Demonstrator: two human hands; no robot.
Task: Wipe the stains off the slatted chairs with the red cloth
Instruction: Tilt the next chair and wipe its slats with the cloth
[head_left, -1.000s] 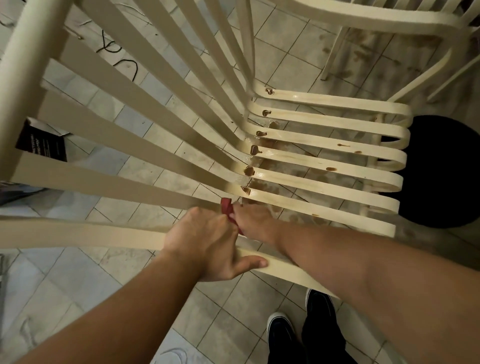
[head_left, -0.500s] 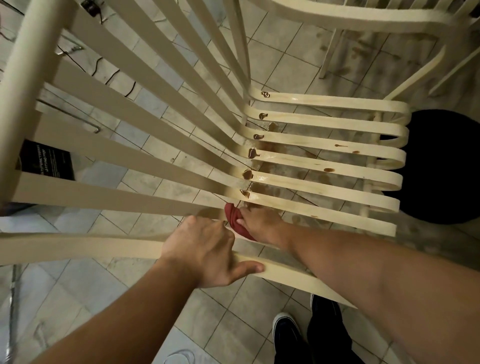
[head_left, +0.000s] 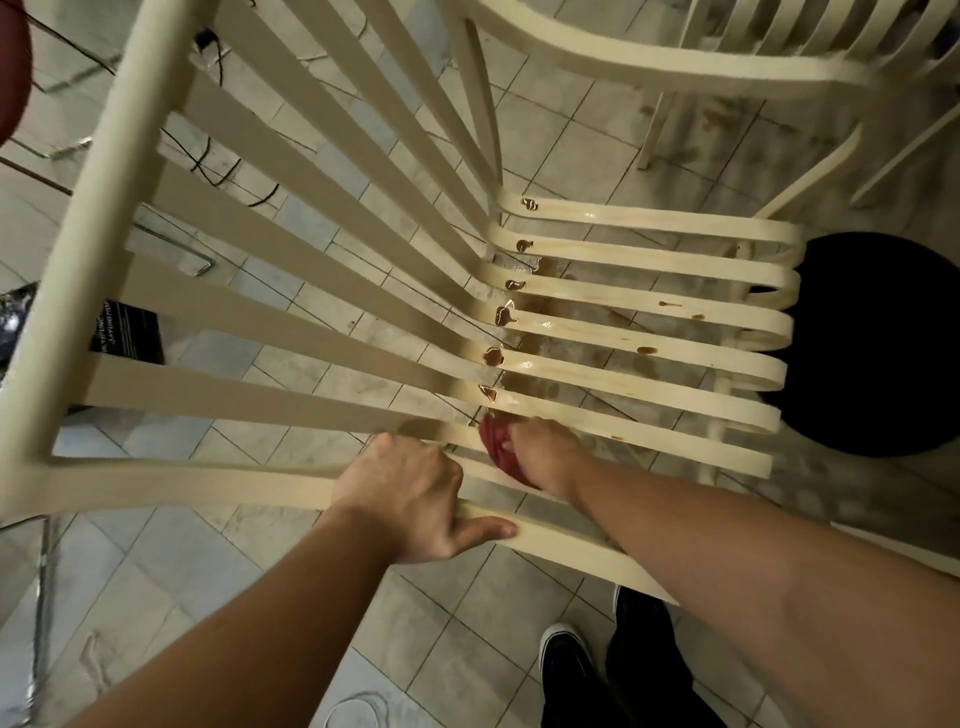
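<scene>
Cream slatted chair: viewed from above and behind, its back slats ran down to a bend and continued as seat slats that curled under at the front.

Brown glossy stains: one blob sat at the bend of each of six slats, with smaller spots farther along the seat.

Bunched red cloth: it was pressed against the bend of the second-nearest slat, just below the lowest blob.

Right hand: its fingers were curled round the cloth, holding it to the slat.

Left hand: its fingers were hooked over the nearest slat, with the thumb stretched along the near edge. It sat just beside the right hand without touching it.

Second cream slatted chair: it stood beyond the first, at upper right.

Pale tiled floor: it was smeared brown beneath the seat.

Black round object: it lay on the floor under the front of the seat.

Black cables and a dark printed packet: both lay on the floor behind the back slats.

Dark shoes with white soles: they showed at the bottom edge.
</scene>
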